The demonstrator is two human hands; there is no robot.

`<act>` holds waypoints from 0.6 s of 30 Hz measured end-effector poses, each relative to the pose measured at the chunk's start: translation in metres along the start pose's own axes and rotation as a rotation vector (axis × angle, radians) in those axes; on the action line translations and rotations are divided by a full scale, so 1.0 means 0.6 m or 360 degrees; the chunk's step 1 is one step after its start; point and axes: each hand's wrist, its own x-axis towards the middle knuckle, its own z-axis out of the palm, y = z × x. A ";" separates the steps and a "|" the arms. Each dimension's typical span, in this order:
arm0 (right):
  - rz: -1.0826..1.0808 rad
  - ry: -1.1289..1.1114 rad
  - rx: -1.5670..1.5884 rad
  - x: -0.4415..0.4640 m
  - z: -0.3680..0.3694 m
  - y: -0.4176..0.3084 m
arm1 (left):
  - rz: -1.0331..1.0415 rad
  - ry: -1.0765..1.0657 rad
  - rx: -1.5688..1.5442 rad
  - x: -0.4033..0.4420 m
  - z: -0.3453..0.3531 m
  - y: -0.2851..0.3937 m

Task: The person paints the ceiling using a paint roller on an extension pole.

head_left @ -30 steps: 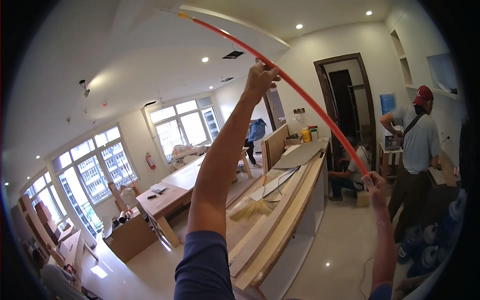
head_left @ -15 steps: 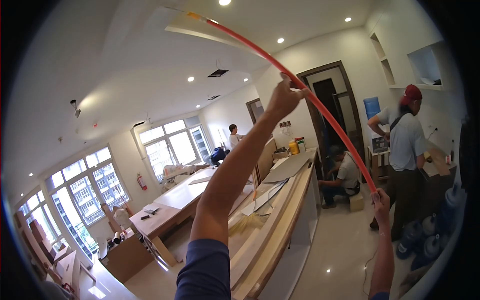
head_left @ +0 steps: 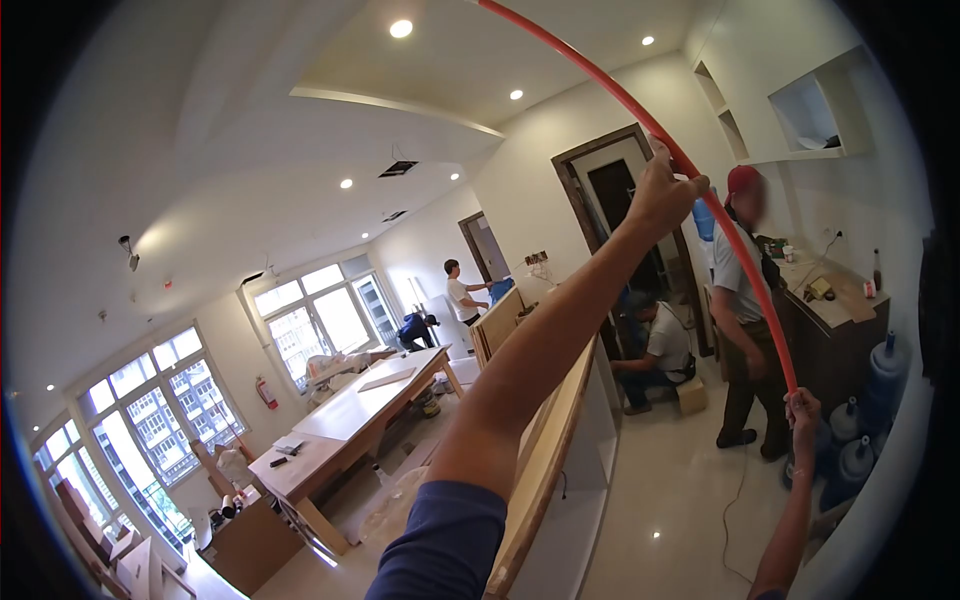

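Observation:
A long red pole (head_left: 745, 255) slants from the top of the view down to the lower right, looking curved through the wide lens. My left hand (head_left: 665, 195) is raised, with its fingers closed around the pole partway up. Lower down, my right hand (head_left: 802, 410) grips the pole's bottom end. The pole's upper tip is cut off at the top edge of the view. Behind the hands stands a person in a red cap (head_left: 743, 180).
A wooden-edged counter (head_left: 540, 470) lies under my left arm. Blue water bottles (head_left: 885, 375) stand at the right wall. One person (head_left: 665, 345) sits low by the doorway. A large worktable (head_left: 345, 410) stands left of centre; recessed lights (head_left: 401, 28) dot the ceiling.
Both hands and the pole have shifted right in view, and the pole's tip has left the frame. The person in the red cap has turned. My grip on the pole stays.

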 end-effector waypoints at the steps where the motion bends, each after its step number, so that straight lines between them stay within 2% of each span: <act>1: 0.0013 -0.0003 0.0006 0.000 -0.011 0.004 | 0.0011 0.0030 -0.0027 -0.001 0.010 0.000; 4: -0.0015 -0.0021 -0.0049 -0.004 -0.041 -0.005 | 0.0027 -0.0019 -0.0229 0.013 0.034 -0.029; 8: 0.0009 0.0020 -0.0079 0.001 -0.028 -0.021 | -0.0052 -0.0036 -0.0233 0.031 0.022 -0.037; 14: 0.0036 -0.0032 -0.0048 0.032 0.017 0.002 | -0.0198 -0.0062 -0.0153 0.006 -0.061 -0.024; 17: -0.0034 -0.0090 -0.0082 0.040 0.073 0.000 | -0.0268 -0.0055 -0.0111 -0.009 -0.119 -0.041; 18: -0.0055 -0.0117 -0.0046 0.043 0.103 -0.013 | -0.0260 0.0041 0.0048 -0.018 -0.143 -0.042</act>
